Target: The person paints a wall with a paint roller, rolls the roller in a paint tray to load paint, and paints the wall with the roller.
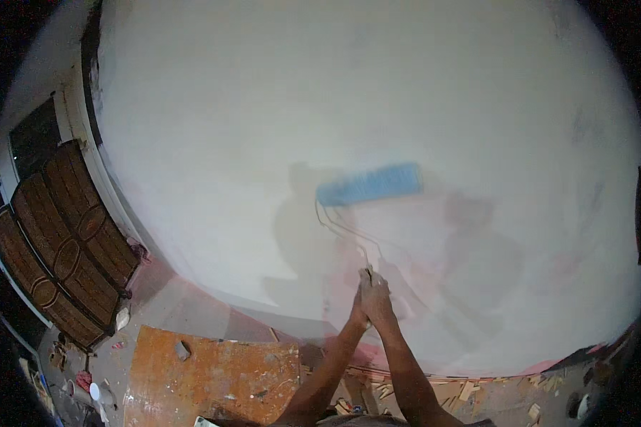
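Observation:
A paint roller with a blue sleeve (371,184) lies against the pale wall (208,123), its long axis slightly tilted, higher at the right end. The sleeve looks somewhat blurred. From its left end a bent wire frame (347,229) runs down to the handle. My right hand (377,300) is closed around that handle, and my left hand (359,313) grips it close beside, partly hidden behind the right. Most of the handle is covered by my fingers. Below the sleeve, a pinkish patch (416,256) shows on the wall, overlapped by shadows of my arms and the roller.
An orange-brown board (213,373) spattered with white lies on the floor, with a small grey block (182,350) on it. Wood scraps (464,392) litter the wall's foot at right. Brown panelled doors (69,245) stand at left, near a white container (101,394).

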Motion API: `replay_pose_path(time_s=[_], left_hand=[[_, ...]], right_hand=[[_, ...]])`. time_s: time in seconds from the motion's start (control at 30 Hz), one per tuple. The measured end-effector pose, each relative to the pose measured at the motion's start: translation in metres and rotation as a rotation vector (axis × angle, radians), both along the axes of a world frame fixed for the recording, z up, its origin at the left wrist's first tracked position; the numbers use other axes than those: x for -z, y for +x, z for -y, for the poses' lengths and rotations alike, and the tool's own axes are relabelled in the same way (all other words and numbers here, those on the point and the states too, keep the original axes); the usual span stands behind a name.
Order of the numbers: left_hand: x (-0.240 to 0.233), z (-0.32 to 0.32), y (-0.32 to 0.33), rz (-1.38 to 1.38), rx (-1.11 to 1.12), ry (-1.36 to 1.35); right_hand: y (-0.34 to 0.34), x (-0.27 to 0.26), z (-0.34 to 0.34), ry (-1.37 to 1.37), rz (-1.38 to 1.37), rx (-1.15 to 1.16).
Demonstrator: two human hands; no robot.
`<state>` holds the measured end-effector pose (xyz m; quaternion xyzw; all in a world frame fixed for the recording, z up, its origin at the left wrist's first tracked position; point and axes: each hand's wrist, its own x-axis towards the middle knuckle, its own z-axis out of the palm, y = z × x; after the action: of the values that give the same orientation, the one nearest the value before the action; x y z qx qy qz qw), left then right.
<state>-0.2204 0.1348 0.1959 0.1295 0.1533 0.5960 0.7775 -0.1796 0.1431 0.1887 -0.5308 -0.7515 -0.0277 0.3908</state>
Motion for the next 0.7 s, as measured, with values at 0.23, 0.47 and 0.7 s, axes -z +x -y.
replay_pose_path(time_s=[0.23,0.47,0.7], left_hand=[[0.147,0.048,0.004,-0.101,0.1,-0.055],[0.206,0.075,0.006,-0.224,0.154,-0.034],[0.207,0.1,0.031,-0.321,0.15,0.062]], right_hand=[[0.016,0.139,0.04,-0.062,-0.042,0.07],[0.009,0.145,0.081,-0.437,-1.072,-0.169],[0.035,0.096,0.104,-0.344,-0.916,-0.209]])
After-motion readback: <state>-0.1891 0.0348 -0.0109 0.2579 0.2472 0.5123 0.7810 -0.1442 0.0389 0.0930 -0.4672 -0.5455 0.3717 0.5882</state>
